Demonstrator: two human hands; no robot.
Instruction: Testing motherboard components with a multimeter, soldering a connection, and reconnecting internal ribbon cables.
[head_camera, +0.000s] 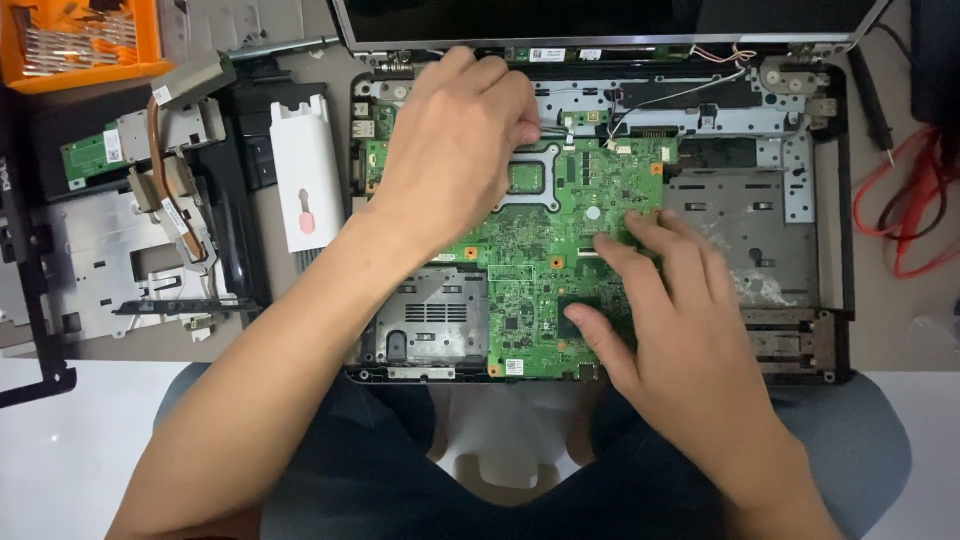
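Note:
An opened laptop base (832, 240) lies in front of me with its green motherboard (560, 250) exposed. My left hand (455, 150) reaches over the board's upper left part, and its fingertips pinch a small cable connector (548, 128) near the board's top edge. My right hand (670, 320) rests flat on the board's right side, fingers spread, thumb near a dark chip. The laptop screen (600, 20) stands open at the back.
At left lie a removed metal plate (90, 260), a copper heat pipe with heatsink (165, 160), a small green card (90, 152) and a white plastic tool (305, 170). An orange parts tray (150, 40) sits top left. Red wires (910, 200) lie at right.

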